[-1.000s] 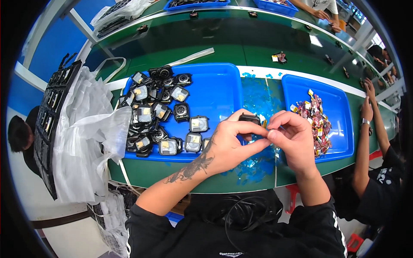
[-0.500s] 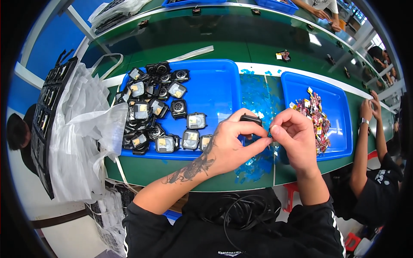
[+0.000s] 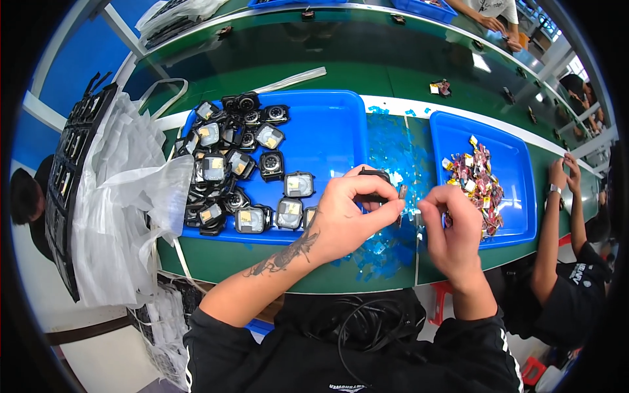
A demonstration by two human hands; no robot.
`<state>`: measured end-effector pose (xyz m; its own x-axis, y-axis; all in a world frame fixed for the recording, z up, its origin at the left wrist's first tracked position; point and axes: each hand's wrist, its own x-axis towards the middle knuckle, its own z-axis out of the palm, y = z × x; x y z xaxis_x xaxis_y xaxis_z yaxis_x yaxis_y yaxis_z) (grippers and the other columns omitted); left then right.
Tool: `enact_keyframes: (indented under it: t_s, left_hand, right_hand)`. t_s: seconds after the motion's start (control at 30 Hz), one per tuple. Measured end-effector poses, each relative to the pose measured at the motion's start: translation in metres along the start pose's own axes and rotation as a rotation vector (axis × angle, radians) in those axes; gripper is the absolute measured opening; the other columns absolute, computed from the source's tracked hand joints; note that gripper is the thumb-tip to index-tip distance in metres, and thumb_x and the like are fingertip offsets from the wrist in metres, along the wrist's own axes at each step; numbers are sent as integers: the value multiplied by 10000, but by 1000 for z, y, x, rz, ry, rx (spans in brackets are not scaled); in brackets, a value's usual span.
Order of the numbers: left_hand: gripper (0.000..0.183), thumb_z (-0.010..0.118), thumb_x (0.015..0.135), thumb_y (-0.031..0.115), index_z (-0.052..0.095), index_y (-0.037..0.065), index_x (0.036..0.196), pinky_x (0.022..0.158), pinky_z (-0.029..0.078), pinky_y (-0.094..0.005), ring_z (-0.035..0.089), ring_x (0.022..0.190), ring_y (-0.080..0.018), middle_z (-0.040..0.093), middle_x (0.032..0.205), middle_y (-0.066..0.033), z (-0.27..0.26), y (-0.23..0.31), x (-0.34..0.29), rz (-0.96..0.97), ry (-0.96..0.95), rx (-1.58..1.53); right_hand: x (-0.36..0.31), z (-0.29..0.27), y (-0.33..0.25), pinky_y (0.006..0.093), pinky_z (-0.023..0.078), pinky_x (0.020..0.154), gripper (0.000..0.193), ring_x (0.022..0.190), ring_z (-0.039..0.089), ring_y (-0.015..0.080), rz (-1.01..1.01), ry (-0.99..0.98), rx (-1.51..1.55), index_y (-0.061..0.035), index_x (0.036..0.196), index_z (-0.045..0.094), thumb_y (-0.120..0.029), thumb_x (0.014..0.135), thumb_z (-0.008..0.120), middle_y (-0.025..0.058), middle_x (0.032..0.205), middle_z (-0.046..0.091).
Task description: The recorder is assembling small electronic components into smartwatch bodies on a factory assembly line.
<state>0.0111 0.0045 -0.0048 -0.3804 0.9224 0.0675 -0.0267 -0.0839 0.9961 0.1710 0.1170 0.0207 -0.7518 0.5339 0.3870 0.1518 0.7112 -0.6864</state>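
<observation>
My left hand grips a black watch case between thumb and fingers, with a thin edge upright by the fingertips. Much of the case is hidden behind the fingers. Just to the right, apart from the case, my right hand is closed in a pinch; whatever it may hold is too small to make out. Beneath both hands, scraps of blue film lie scattered over the green table. The blue tray at left carries many black watch cases, some showing a pale face with a yellowish patch.
A second blue tray at right holds a heap of small reddish parts. Beyond runs a green conveyor belt with spaced-out small parts. White plastic sheeting hangs over a black rack at left. A co-worker's hands are at the right.
My right hand has drawn away from the watch case, opening a gap between the hands. The case has turned slightly in my left hand. Parts on the belt have shifted right.
</observation>
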Motion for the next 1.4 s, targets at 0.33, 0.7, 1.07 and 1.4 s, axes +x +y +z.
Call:
enact_keyframes:
  t_s: [0.33, 0.7, 1.07, 1.4]
  left_hand:
    - [109, 651, 897, -8, 658, -50, 997, 812, 490, -250, 593, 925, -105, 606, 1002, -68, -3, 0, -3, -171, -224, -282]
    - [522, 425, 950, -55, 367, 74, 1452, 792, 481, -265, 590, 906, -107, 592, 1164, -114, 4, -5, -6, 38, -70, -64]
    - [494, 435, 953, -74, 310, -29, 1429, 1059, 404, -333, 510, 1243, -193, 507, 1317, -157, 2, -1, -4, -20, -175, -175]
    - [445, 448, 966, -82, 356, -43, 1399, 1051, 428, -327, 532, 1235, -200, 529, 1296, -154, 4, -2, -5, 15, -163, -85]
  right_hand:
    - [1, 13, 17, 235, 490, 810, 169, 920, 590, 104, 237, -178, 905, 37, 1079, 634, 25, 914, 605, 73, 1018, 616]
    - [7, 9, 1, 246, 537, 686, 168, 772, 656, 144, 194, -34, 383, 0, 967, 701, 54, 809, 700, 90, 867, 662]
    - [17, 19, -10, 300, 502, 593, 117, 673, 655, 199, -2, 28, 43, -24, 861, 678, 35, 770, 721, 90, 761, 670]
    - [19, 17, -8, 244, 427, 599, 106, 661, 572, 119, 27, -30, 37, -8, 837, 688, 44, 753, 727, 48, 749, 661]
